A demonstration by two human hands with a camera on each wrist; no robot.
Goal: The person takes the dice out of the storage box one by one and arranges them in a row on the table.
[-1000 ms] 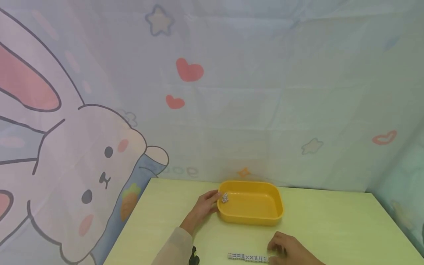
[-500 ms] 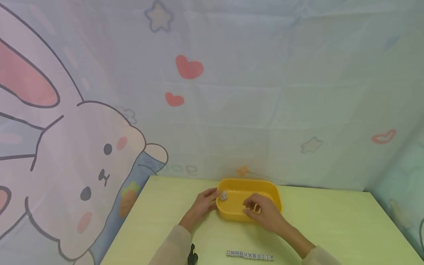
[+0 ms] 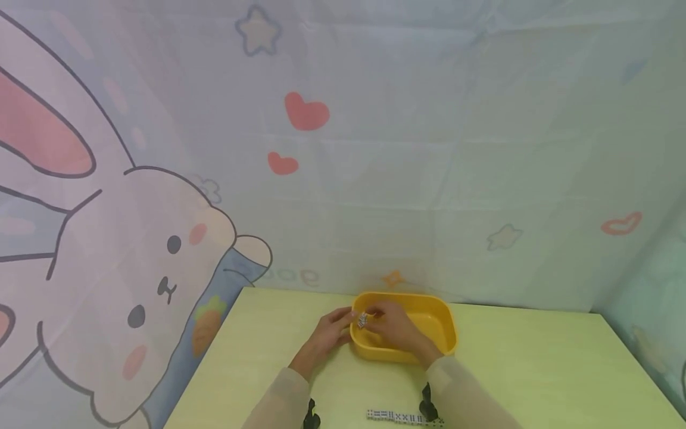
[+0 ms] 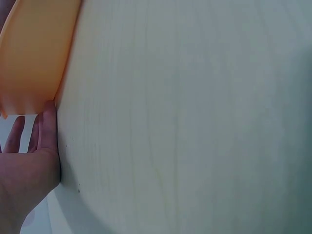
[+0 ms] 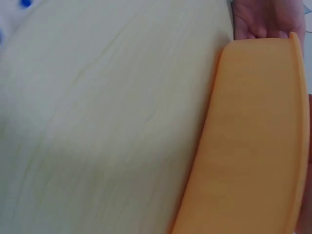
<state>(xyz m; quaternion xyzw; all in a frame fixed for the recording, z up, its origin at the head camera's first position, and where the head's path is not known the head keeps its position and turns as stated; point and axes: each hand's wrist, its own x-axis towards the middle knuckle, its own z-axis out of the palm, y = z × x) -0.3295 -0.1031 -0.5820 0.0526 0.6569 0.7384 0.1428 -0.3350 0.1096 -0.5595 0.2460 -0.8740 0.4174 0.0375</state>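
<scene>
A yellow plastic tray (image 3: 383,356) stands on the table, with a small cluster of white dice (image 3: 362,320) inside at its left end. My left hand (image 3: 328,331) rests against the tray's left end with its fingers extended; the left wrist view shows the fingertips (image 4: 48,109) touching the outer wall. My right hand (image 3: 395,326) reaches into the tray, thumb and forefinger apart, right at the dice. In the right wrist view the tray wall (image 5: 243,131) hides most of that hand. Nearer me lies a straight row of spotted dice (image 3: 396,416), its right end partly covered by the right wrist's black device.
The light wooden table (image 3: 536,357) extends to both sides of the tray. Behind it hangs a pale cloth (image 3: 386,179) printed with a rabbit, hearts and stars. Black devices (image 3: 427,406) sit at both wrists.
My right hand has moved from the right end of the dice row up over the tray, then left to the dice inside. The row shows one more die at its right end. My left hand stays put.
</scene>
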